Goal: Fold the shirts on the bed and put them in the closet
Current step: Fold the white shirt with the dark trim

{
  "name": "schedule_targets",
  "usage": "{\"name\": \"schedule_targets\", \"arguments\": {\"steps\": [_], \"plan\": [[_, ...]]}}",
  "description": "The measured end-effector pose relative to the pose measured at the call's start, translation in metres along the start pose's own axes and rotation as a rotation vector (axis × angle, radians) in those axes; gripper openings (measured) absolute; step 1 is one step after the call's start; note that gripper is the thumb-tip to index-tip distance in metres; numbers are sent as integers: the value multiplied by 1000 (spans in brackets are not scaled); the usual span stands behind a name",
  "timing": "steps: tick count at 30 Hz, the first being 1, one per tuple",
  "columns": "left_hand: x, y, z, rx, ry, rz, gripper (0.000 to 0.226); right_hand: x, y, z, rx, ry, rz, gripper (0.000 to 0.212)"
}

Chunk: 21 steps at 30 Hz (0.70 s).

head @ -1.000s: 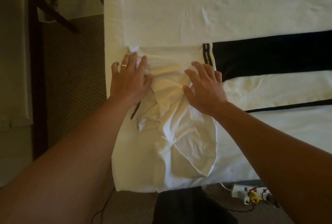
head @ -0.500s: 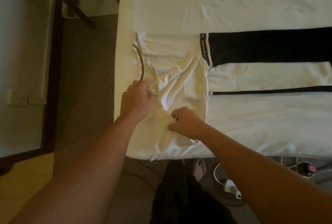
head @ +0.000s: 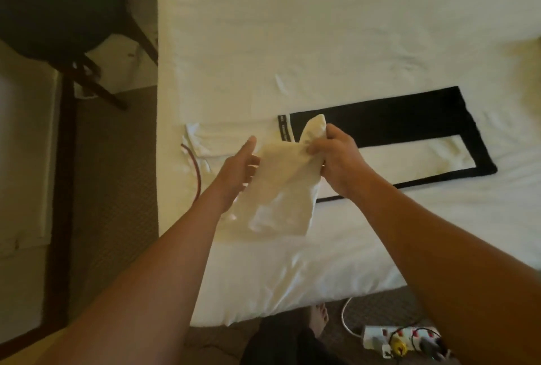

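A white shirt (head: 278,189) lies near the left edge of the bed (head: 292,28), its red-trimmed collar end flat on the sheet. Both my hands lift its near part off the bed. My left hand (head: 238,168) holds the raised fabric's left edge, fingers behind the cloth. My right hand (head: 333,154) pinches the fabric's upper right corner, which sticks up above the fingers. A black-and-white garment (head: 395,133) lies flat on the bed just right of the shirt, behind my right hand.
A dark wooden chair (head: 73,28) stands on the carpet left of the bed. On the floor at the bed's foot lies a white power strip (head: 389,338) with cables. My bare foot (head: 317,318) shows beside it.
My hands went from pressing the shirt flat to gathering its lower part and lifting it off the bed. The view has shifted back, showing more of the bed.
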<state>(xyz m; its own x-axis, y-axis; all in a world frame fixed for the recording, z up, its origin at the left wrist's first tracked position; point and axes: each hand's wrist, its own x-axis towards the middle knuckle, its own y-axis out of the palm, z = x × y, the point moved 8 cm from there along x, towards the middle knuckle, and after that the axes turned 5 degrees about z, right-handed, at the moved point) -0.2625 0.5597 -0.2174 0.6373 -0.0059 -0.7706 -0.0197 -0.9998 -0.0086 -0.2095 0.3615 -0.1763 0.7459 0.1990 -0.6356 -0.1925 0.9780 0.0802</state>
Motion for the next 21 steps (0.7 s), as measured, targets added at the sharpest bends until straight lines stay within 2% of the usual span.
{"name": "schedule_targets", "arguments": {"steps": [3,6,7,11,13,16,17,19,21], "plan": [[21,25,-29,72,-4,120,59,11,-38,18,125,-3,-110,26],[42,55,-63,239,81,188,36,21,-78,30,263,-35,-186,13],[44,57,-71,289,136,184,26,22,-81,30,277,-31,-181,8],[69,96,-111,428,269,199,16,34,-127,29,164,26,-250,6],[83,108,-127,459,330,144,19,43,-155,29,130,10,-309,7],[107,113,-141,524,404,-41,15,56,-197,30,239,-42,-394,15],[112,114,-143,590,414,-132,13,60,-212,28,262,-44,-423,18],[115,112,-140,770,401,-291,22,65,-241,20,249,-27,-483,22],[115,117,-133,933,410,-367,32,71,-269,8,150,29,-515,25]]}}
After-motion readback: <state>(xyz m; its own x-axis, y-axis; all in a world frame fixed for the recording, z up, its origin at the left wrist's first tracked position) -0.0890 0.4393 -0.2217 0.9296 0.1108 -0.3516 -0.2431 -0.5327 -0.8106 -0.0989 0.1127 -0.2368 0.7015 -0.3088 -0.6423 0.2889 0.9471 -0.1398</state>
